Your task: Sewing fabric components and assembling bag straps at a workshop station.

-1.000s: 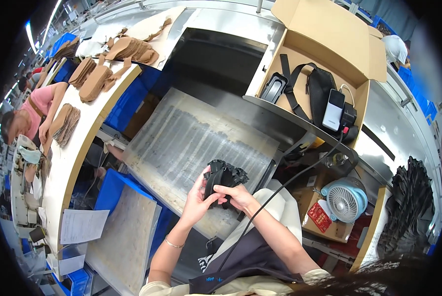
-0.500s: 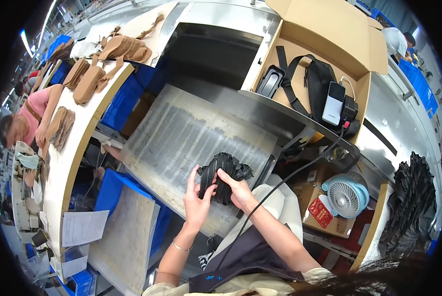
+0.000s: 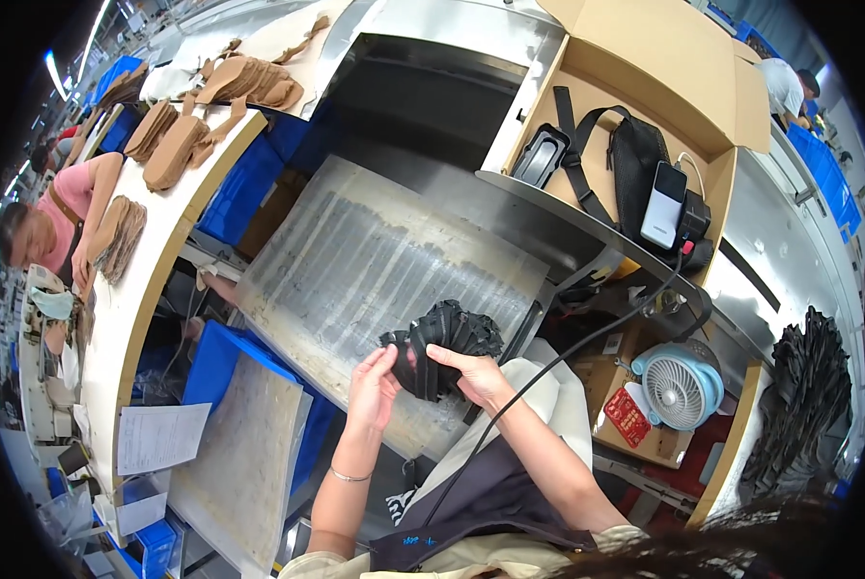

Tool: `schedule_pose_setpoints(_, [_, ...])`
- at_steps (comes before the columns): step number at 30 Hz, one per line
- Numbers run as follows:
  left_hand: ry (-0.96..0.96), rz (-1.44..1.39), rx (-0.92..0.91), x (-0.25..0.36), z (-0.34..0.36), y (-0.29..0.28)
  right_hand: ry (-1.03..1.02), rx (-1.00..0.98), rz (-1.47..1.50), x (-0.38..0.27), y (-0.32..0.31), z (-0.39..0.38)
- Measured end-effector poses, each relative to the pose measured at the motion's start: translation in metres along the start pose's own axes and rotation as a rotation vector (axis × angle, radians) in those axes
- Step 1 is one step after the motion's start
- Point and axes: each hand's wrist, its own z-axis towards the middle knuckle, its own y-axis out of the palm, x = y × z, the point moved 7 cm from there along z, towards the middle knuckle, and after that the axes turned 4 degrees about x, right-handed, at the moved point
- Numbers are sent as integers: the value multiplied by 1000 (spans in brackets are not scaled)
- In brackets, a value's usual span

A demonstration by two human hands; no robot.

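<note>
Above the near right part of the grey board (image 3: 394,236), a bundle of thin black strips (image 3: 457,328) fans out between my two hands. They look like soft cut pieces, but the material is unclear. My right hand (image 3: 473,374) grips the bundle from the right, thumb pressed on top and the other fingers hidden beneath it. At the bundle's left edge my left hand (image 3: 373,381) pinches the end of one or more black strips between thumb and fingers, slightly apart from the rest.
A cardboard box (image 3: 587,82) holding straps and electronics stands at the far right. A black cable (image 3: 558,359) crosses over my right forearm. A small fan (image 3: 679,386) and a heap of black strips (image 3: 797,405) are to the right. Left, a co-worker (image 3: 66,212) sits by brown pieces (image 3: 174,154).
My left hand has shifted a little left and pulled strips outward, opening a gap in the bundle. My right hand keeps its grip. The view has shifted slightly.
</note>
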Motion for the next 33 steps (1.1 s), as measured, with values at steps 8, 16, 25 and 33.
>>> schedule_pose_setpoints(8, [264,195,157,19,20,-30,37,-54,-64,1,1,-11])
schedule_pose_setpoints(16, [314,136,-49,-7,-3,6,-20,95,-107,9,2,-5])
schedule_pose_setpoints(25, [525,397,38,25,-23,11,-30,71,-144,8,2,-3])
schedule_pose_setpoints(33, [965,621,-62,124,-89,4,-51,-139,-111,-23,4,-3])
